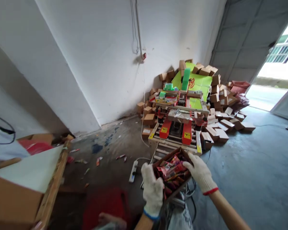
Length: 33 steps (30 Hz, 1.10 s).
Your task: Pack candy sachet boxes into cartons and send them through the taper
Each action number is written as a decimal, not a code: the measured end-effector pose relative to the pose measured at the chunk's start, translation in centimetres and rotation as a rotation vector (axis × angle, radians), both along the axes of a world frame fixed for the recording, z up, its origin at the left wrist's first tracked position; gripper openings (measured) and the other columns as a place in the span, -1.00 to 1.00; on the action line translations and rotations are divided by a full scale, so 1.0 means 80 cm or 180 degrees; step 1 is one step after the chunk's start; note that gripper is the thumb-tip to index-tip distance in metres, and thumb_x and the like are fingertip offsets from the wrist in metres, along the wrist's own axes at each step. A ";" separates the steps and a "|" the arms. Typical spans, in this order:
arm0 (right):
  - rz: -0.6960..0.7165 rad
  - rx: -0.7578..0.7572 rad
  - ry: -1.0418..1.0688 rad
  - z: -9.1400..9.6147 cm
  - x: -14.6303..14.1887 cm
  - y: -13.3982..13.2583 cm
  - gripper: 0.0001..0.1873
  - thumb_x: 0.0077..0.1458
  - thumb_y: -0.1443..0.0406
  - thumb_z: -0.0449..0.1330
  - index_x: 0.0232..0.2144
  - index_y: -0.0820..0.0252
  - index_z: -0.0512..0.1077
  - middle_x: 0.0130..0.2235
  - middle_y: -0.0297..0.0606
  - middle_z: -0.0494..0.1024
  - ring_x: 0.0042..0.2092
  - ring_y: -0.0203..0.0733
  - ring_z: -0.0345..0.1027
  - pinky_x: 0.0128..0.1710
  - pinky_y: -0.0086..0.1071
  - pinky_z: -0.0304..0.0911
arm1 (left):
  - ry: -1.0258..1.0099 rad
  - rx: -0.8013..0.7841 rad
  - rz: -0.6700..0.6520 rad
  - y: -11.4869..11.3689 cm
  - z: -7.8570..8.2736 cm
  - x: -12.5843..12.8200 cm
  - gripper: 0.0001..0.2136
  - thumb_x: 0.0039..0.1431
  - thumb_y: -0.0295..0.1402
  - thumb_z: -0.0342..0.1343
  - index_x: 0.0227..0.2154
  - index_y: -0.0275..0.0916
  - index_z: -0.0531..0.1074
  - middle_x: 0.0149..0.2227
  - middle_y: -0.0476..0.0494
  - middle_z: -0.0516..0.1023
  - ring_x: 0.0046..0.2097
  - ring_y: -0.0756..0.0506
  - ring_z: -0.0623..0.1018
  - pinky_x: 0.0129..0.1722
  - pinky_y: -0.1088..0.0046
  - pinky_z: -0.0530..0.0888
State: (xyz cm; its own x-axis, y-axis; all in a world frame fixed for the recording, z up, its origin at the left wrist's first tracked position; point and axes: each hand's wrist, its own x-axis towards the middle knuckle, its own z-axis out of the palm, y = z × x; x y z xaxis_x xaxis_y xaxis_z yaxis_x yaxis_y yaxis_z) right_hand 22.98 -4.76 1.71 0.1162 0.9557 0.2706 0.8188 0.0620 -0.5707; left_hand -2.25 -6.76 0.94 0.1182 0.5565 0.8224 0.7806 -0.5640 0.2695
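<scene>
An open cardboard box (155, 166) filled with small red and pink wrapped packets (171, 167) is between my two hands at the near end of a roller conveyor (162, 153). My left hand (152, 188), in a white knit glove with a blue cuff, holds the box's left side, thumb towards the packets. At the right side, my right hand (201, 172), gloved with a red cuff, grips the wall with its fingers near the rim. The box is slightly tilted. Whether the rollers bear its weight I cannot tell.
Beyond the box stands a red-sided carton-sealing machine (175, 127) with green tape rolls (168, 86). Small cartons (220, 131) are heaped around it. A power strip (133, 171) and cables lie on the floor. At left is a wood-edged table (55, 179); scraps litter the floor.
</scene>
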 end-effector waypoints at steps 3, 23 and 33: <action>0.0743 -0.0167 -0.0471 0.020 0.001 -0.003 -0.62 0.35 0.08 0.02 0.00 0.10 0.49 -0.10 -0.14 0.56 -0.05 -0.08 0.42 -0.04 -0.30 0.25 | 0.1301 -0.0319 -0.0826 0.009 0.010 0.005 -0.38 0.36 -0.16 0.03 0.41 -0.09 0.03 0.44 -0.21 0.10 0.44 -0.33 0.11 0.40 -0.08 0.12; -0.0217 -0.0839 -0.1136 0.015 -0.089 0.078 -0.59 0.26 0.28 -0.01 -0.25 0.41 0.60 -0.19 0.25 0.59 -0.09 0.14 0.44 0.04 -0.01 0.02 | 0.0875 -0.1059 -0.0222 0.020 0.064 -0.032 -0.18 0.15 0.03 0.23 0.36 -0.29 0.14 0.37 -0.40 0.21 0.41 -0.38 0.15 0.40 -0.09 0.08; -0.0676 -0.0341 -0.0859 0.015 -0.084 0.051 -0.63 0.25 0.37 -0.03 -0.21 0.43 0.57 -0.19 0.14 0.58 -0.09 0.05 0.40 0.23 0.02 -0.16 | 0.1707 -0.1892 0.0263 -0.019 0.045 -0.004 -0.31 0.17 -0.02 0.24 0.28 -0.26 0.29 0.19 -0.33 0.46 0.16 -0.30 0.46 0.14 0.20 0.43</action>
